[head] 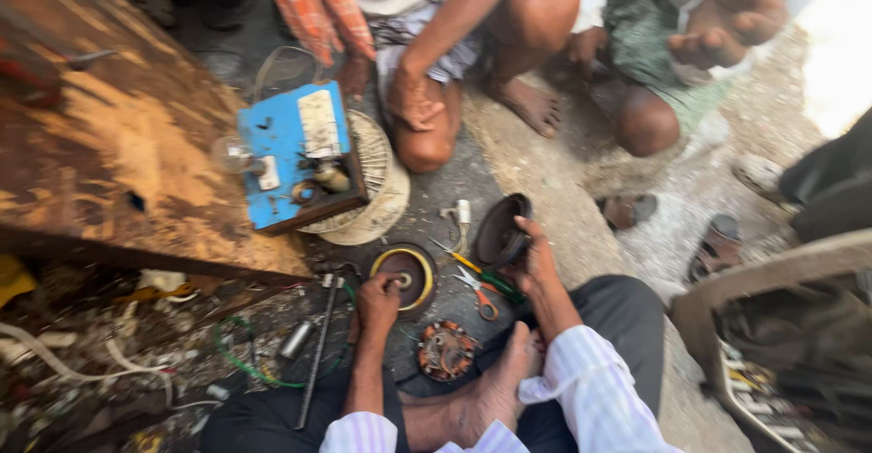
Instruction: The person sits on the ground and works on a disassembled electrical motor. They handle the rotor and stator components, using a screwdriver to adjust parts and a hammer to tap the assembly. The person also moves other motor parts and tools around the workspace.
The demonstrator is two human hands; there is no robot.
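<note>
Your left hand (378, 300) rests on a round motor housing (406, 276) lying flat on the dark ground just ahead of your knees. The fingers are curled down onto its middle, pinching or pressing at the small pale hub there; whether they truly grip it is hard to tell through the blur. The housing is a shallow dark disc with a yellow-orange ring running round its rim and a brownish face inside.

Your right hand (536, 267) is closed on a second piece, a dark round cover (501, 232), held up off the ground and tilted so that its hollow side faces left. It is black, bowl-shaped and dusty, with a raised edge.

Between the two pieces lie scissors with orange handles (480, 293) and a screwdriver with a green and yellow handle (483, 274), both on the ground just beside your right hand. Near your bare foot (495, 389) sits a wound stator (446, 349), round, with copper-coloured coils. A long dark metal rod (317, 359) lies to the left of your left forearm, beside a loop of green wire (238, 362).

Farther off, a blue box (295, 155) leans on a pale round fan guard (378, 185). Other people sit beyond it, at the far side.
</note>
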